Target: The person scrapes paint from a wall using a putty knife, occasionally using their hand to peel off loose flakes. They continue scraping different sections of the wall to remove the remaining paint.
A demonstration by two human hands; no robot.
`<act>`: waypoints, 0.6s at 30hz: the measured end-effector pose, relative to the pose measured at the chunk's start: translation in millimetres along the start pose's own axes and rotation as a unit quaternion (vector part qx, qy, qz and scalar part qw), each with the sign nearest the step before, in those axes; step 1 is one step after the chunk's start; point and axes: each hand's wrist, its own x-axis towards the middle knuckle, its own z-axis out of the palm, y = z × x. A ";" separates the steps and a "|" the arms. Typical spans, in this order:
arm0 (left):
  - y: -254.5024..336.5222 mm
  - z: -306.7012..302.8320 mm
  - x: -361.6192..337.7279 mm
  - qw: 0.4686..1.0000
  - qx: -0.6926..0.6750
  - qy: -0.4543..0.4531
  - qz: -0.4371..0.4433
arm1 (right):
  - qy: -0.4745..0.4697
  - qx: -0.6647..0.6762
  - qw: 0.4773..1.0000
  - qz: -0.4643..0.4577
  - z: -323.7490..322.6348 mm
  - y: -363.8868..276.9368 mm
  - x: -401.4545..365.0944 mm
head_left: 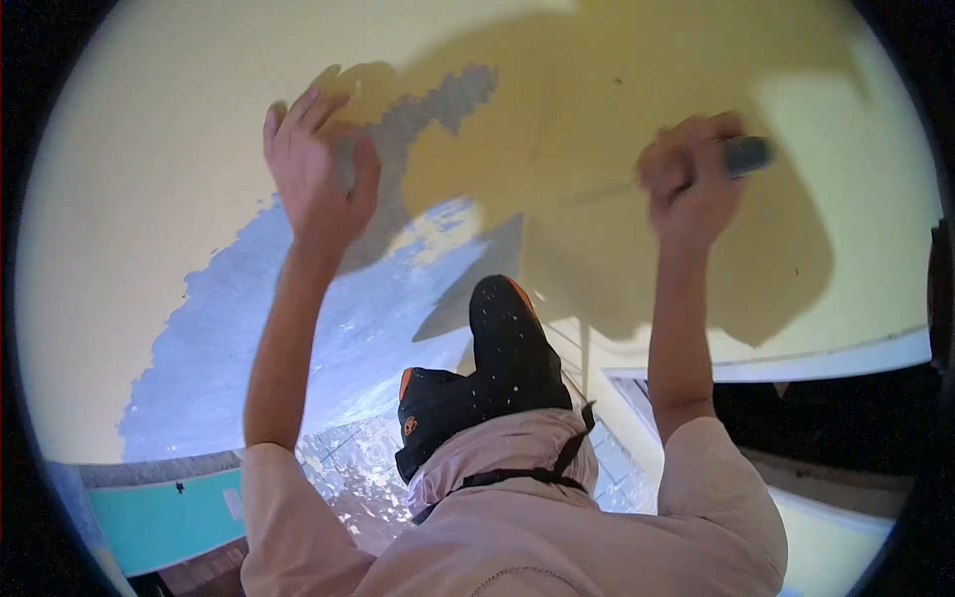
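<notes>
My left hand (316, 164) is raised close to the wall, its fingers spread and nothing in them. Beside it lies a ragged patch of bare grey wall (269, 308), where the yellow paint (468, 169) is gone. My right hand (693, 179), smeared by motion, is wrapped round a scraper with a dark handle (748, 156). The handle's butt sticks out to the right of the fist. A thin, blurred blade (602, 194) points left, toward the wall's corner line. Shadows of my hands and arms fall across the yellow paint.
Pale flakes litter the floor (363, 478) around my dark, speckled trousers (507, 338). A teal panel (169, 517) stands at the lower left. At the right, a white ledge (796, 360) borders a dark opening (836, 413).
</notes>
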 end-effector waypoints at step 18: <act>-10.9 36.2 10.9 0.927 0.358 -0.039 0.106 | -0.060 -0.045 0.995 -0.061 46.0 138.9 61.3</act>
